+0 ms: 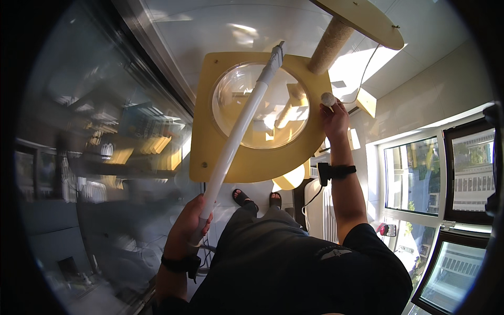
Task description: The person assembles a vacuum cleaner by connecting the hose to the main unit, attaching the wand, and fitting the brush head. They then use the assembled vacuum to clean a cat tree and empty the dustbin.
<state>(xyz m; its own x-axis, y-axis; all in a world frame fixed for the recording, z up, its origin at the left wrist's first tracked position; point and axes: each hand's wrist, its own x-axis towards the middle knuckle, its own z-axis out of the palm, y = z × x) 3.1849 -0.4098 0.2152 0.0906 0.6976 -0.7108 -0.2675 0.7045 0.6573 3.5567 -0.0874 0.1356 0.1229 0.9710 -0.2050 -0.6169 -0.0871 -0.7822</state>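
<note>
My left hand (pixel 184 223), low and left of centre, is closed round the lower end of a long white vacuum cleaner wand (pixel 239 128). The wand slants up and away across a yellow wooden cat tree platform (pixel 202 139), its narrow grey nozzle (pixel 274 63) near the platform's far edge. A clear round bowl (pixel 257 137) is set into that platform, partly behind the wand. Beside the platform's right edge, my right hand (pixel 336 122) pinches a small pale fuzzy ball (pixel 328 99). A thin cord (pixel 362 79) runs from near the ball up to a round wooden top.
A rope-wrapped post (pixel 331 44) rises at the platform's far right corner under the round wooden top (pixel 367 21). Glass panels (pixel 115 157) line my left side. Open windows (pixel 412 176) are on my right, with a white radiator (pixel 317 210) below the platform.
</note>
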